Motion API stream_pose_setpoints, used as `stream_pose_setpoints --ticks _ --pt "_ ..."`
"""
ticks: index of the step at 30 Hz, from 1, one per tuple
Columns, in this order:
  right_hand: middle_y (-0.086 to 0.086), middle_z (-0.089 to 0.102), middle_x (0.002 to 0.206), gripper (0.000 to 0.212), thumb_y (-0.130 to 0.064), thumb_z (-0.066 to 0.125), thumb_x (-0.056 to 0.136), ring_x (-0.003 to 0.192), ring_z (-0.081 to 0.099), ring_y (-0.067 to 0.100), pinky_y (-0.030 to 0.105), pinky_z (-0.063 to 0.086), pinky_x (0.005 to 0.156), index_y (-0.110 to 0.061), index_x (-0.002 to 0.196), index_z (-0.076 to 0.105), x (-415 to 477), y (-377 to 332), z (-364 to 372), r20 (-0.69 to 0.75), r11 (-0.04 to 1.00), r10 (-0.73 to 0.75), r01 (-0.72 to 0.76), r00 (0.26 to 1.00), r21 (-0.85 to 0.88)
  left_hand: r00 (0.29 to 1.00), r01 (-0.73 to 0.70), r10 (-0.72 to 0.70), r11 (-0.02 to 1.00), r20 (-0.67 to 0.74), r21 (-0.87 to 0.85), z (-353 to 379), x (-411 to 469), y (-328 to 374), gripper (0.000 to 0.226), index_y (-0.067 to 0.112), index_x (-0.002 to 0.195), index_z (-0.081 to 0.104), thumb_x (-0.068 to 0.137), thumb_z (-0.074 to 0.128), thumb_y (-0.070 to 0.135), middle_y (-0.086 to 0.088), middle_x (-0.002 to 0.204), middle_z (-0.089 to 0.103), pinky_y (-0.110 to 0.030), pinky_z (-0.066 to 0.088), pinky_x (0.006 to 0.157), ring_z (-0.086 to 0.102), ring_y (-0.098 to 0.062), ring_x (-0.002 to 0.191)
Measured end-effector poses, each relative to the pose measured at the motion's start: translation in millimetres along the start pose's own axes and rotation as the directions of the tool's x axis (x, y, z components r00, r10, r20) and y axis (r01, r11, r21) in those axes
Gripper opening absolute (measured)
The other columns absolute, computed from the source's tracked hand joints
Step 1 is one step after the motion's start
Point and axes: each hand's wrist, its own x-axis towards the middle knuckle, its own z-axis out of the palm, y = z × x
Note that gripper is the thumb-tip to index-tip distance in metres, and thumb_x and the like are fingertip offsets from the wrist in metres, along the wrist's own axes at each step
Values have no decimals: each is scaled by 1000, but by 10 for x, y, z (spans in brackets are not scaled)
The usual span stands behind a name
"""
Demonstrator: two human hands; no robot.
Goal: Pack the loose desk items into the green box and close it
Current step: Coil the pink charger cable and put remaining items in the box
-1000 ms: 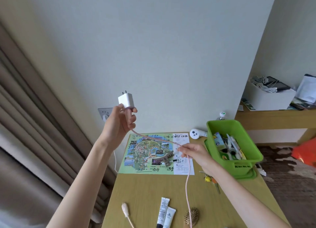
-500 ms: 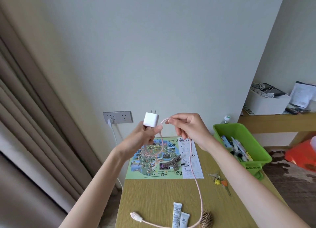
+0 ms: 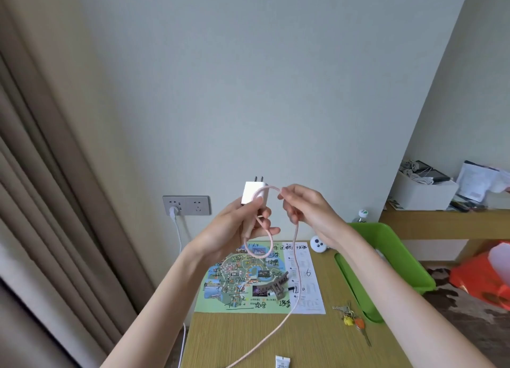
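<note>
While I wind the cable (image 3: 294, 268): my left hand (image 3: 240, 229) grips the charger (image 3: 252, 194), prongs up, one loop hanging below it.
Right hand (image 3: 306, 213): pinches the cable just beside the charger.
Slack: trails down to the desk (image 3: 317, 340), towards me.
Green box (image 3: 400, 257): open, to my right, nearer that hand.

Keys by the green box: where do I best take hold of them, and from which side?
Probably pinch the keys at the yellow and orange charms, the bulkiest part; the blades lie flat on the desk. Come from above and left, since the green box sits close on their right.
</note>
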Motion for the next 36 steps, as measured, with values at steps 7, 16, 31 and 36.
stream_pose_setpoints --ticks 7,16,31,36 --pt "-1 48 63 27 -27 48 100 57 46 14 27 43 62 -9 90 65 -49 183 59 -36 999 -36 36 999 3 988 -85 78 995 -133 -48 -166 79 166 37 -9 123 48 101 45 21 -18 107 68 -35 55 94 67 -27 101" --pt "0 48 50 35 -34 56 97 41 42 14 24 36 46 -13 71 64 23 98 275 19 998 55 -55 998 -25 994 -86 91 994 -67 74 -113 69 109 55 -32 112 42 105 36 23 -41 121 55 -38 44 108 61 -27 119" --pt "1 52 58 22 -23 65 90 56 49 15 30 42 68 -10 72 66 -18 271 105 230 961 251 -214 940 -173 877 -200 213 977 -431 76 -570 -112 482 29 18 91 49 102 38 42 10 62 55 -21 38 64 46 -6 72" --pt "3 57 68 15 -14 60 95 58 51 13 22 46 60 -7 91 72 7 166 221 243 990 86 -55 966 -131 828 -129 253 955 -500 268 -689 -268 548 29 16 85 48 103 42 38 -1 80 53 -22 37 55 42 -10 56"
